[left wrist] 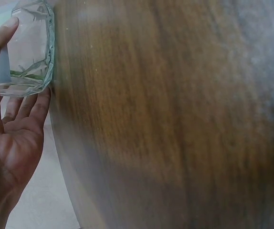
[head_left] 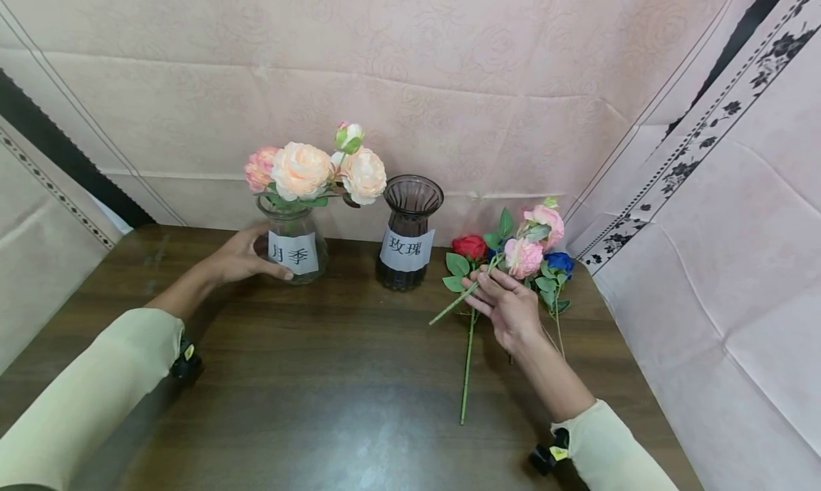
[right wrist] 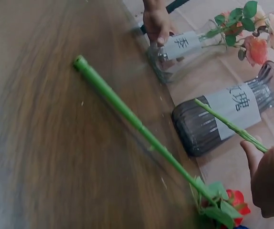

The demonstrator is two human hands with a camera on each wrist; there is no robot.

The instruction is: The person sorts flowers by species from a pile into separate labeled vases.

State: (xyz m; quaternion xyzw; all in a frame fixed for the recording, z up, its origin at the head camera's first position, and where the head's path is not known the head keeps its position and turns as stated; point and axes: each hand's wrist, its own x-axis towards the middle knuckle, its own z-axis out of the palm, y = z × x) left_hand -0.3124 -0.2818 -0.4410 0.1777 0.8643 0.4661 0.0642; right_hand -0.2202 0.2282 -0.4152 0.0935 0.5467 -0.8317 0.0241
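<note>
2 hands are at work over the tabletop. The left hand is part-closed round the clear vase, low down, thumb in front and fingers behind, a hold that probably steadies the glass beneath its spreading peach blooms. The right hand, palm turned up and fingers only loosely bent, pinches a green stem that seems to carry the pink flowers; gripping it near the heads leaves the bare end free, slanting down to the left. Between the hands stands the dark vase, upright and untouched (each vase has its label facing the person, presumably for easy reading). The red rose and blue flower lie near the right hand, within reach.
</note>
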